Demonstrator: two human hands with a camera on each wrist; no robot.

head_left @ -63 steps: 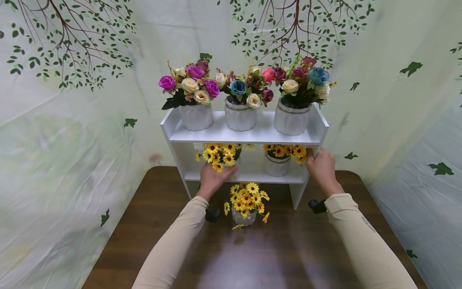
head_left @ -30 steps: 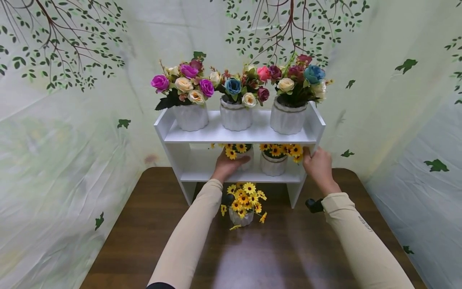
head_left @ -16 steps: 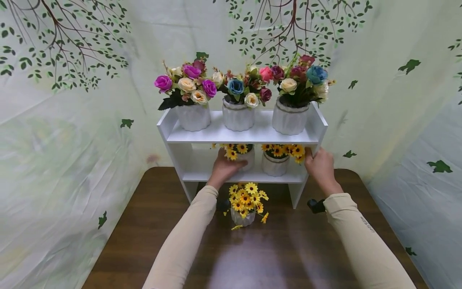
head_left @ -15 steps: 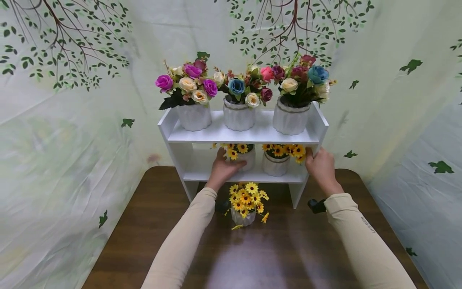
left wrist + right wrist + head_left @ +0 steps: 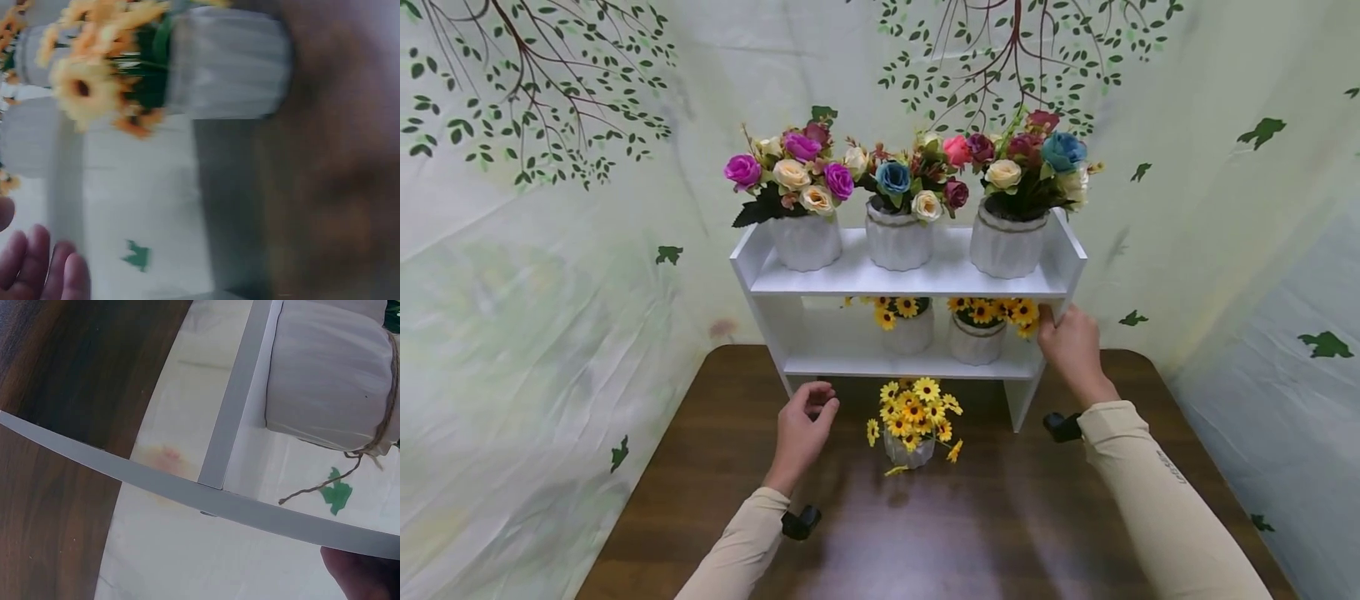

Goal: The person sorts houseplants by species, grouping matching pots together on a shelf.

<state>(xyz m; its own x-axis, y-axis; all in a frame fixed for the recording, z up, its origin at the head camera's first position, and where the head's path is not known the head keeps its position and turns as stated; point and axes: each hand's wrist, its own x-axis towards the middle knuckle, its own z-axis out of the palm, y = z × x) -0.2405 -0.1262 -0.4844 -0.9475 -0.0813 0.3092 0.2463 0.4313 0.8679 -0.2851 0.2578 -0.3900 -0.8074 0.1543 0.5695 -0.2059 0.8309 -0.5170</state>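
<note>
My left hand [image 5: 802,433] hovers over the table, left of a white pot of yellow daisy-like flowers [image 5: 910,450]. Its fingers are loosely bent and hold nothing; fingertips [image 5: 37,262] show at the lower left of the blurred left wrist view. My right hand [image 5: 1072,350] grips the right side panel of the white two-tier shelf [image 5: 898,286], its far fingers hidden. Two more white pots with yellow flowers stand on the lower tier, the middle pot [image 5: 910,335] and the right pot [image 5: 976,343]. Twine circles the pot [image 5: 331,369] in the right wrist view.
Three white pots of mixed roses stand on the top tier: the left pot [image 5: 807,243], the centre pot [image 5: 898,240] and the right pot [image 5: 1007,246]. All rests on a brown wooden table [image 5: 925,533]. A leaf-printed cloth [image 5: 587,250] hangs behind.
My left hand slid a yellow-flowered pot rightward along the lower tier, then let go and drew back down and left over the table. The right hand kept its place on the shelf.
</note>
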